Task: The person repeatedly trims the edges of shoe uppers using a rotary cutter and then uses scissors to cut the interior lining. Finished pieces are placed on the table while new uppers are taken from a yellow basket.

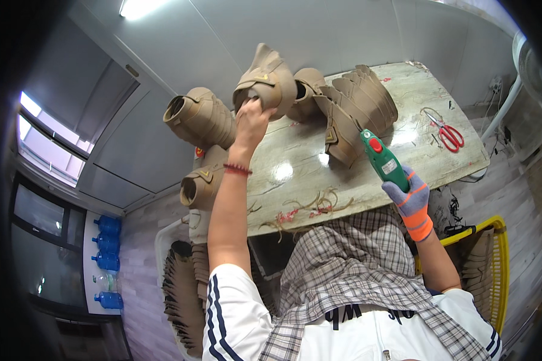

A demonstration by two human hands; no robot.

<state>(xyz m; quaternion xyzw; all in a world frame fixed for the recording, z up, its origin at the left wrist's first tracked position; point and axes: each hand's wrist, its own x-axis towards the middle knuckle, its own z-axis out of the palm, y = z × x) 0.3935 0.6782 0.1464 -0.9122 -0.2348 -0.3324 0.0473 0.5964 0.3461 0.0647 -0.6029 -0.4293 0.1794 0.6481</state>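
My left hand (pixel 253 117), bare and with a red beaded bracelet at the wrist, is closed on the edge of a tan shoe upper (pixel 277 81). It lifts that upper over the far side of the table; the fingertips are partly hidden at its opening. My right hand (pixel 411 198) wears a grey and orange glove and is wrapped round a green handheld power tool (pixel 384 161) with a red button. The tool's thin tip points toward a nested row of tan uppers (pixel 364 96) without touching my left hand's piece.
A stack of uppers (pixel 202 117) stands at the left, another upper (pixel 202 185) below it. Red scissors (pixel 450 137) and thread scraps (pixel 319 204) lie on the table (pixel 307 174). A white basket (pixel 161 253) and a yellow basket (pixel 504 259) flank me, both holding tan pieces.
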